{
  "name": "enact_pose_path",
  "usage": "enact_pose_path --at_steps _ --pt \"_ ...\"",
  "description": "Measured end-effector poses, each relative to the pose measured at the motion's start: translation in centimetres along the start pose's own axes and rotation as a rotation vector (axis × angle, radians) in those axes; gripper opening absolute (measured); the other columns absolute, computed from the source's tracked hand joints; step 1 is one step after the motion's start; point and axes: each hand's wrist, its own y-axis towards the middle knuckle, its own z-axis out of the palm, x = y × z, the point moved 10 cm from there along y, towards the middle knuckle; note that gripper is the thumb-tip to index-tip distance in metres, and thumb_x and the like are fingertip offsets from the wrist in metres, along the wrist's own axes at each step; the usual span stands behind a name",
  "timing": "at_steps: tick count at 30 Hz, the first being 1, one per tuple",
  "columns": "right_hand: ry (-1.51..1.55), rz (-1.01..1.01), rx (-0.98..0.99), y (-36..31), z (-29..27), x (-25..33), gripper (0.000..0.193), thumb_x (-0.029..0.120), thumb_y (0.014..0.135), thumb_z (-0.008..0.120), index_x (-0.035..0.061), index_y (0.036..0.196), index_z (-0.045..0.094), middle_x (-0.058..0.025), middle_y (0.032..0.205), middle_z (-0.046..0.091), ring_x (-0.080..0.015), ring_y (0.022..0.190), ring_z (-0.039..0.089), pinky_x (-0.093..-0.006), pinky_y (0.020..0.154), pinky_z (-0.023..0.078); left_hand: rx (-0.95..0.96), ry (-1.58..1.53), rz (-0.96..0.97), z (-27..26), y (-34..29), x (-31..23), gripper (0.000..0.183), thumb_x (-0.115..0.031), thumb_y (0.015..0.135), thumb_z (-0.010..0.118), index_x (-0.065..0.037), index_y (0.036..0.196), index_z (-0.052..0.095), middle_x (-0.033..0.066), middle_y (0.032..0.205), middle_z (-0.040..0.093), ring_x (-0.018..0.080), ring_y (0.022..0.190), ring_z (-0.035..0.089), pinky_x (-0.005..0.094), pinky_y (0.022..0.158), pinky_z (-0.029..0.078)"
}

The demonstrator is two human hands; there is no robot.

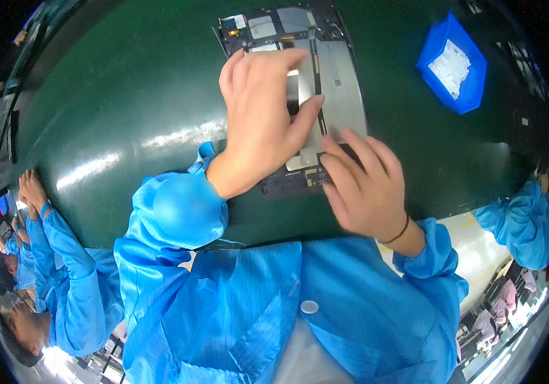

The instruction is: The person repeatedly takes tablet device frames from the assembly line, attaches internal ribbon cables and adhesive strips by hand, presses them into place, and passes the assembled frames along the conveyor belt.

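An opened tablet-like device [345, 77], silver-grey inside with a dark frame and small circuit parts, lies on the green table. Down its length runs a narrow black ribbon cable [316, 70]. My left hand [255, 102] is over the device's left side, thumb and forefinger spread apart near the cable, nothing visible between them. Over the lower right of the device is my right hand [367, 182], fingers stretched and slightly bent, their tips by the cable's lower end. Whether those tips press on it I cannot tell. Part of the device is hidden under both hands.
A blue bin [476, 93] with white pieces inside stands on the green tabletop [127, 83] at the far right. At the left, a person in a blue smock [76, 281] rests their hands on the table. Another blue sleeve [524, 224] is at the right edge.
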Motion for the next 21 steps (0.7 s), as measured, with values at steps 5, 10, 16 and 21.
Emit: enact_pose_path --at_steps 5,10,16,21 --pt "-0.034 0.116 0.093 1.9 0.4 -1.3 0.055 0.025 0.076 0.069 -0.0035 0.121 0.055 -0.0166 0.111 0.065 -0.0341 0.131 0.046 -0.0505 0.111 0.031 -0.113 -0.065 -0.030 -0.8 -0.6 0.4 0.055 -0.009 0.081 0.066 0.001 0.131 0.045 0.0187 0.125 0.051 0.0371 0.119 0.043 0.0485 0.106 0.026" --pt "-0.023 0.051 0.102 1.7 1.0 -1.3 0.062 0.026 0.077 0.069 -0.0047 0.128 0.052 -0.0168 0.118 0.062 -0.0359 0.134 0.042 -0.0533 0.112 0.029 -0.185 -0.208 -0.130 -1.1 -1.7 2.4 0.049 -0.011 0.089 0.059 0.002 0.133 0.042 0.0192 0.130 0.047 0.0361 0.122 0.040 0.0455 0.106 0.027" --pt "-0.006 0.099 0.072 2.4 0.6 -2.6 0.058 0.024 0.081 0.066 -0.0011 0.131 0.051 -0.0164 0.125 0.059 -0.0365 0.131 0.045 -0.0512 0.111 0.031 -0.178 -0.303 -0.162 -0.9 -1.3 2.5 0.045 -0.010 0.091 0.055 0.002 0.133 0.043 0.0187 0.129 0.047 0.0345 0.122 0.039 0.0438 0.106 0.028" --pt "0.243 0.281 -0.204 2.4 0.3 -9.9 0.051 0.020 0.088 0.061 0.0034 0.135 0.049 -0.0173 0.136 0.053 -0.0389 0.129 0.044 -0.0476 0.108 0.033 -0.282 -0.158 -0.137 -2.3 -2.1 2.5 0.054 -0.006 0.085 0.057 0.004 0.136 0.041 0.0213 0.138 0.042 0.0381 0.129 0.037 0.0437 0.112 0.025"
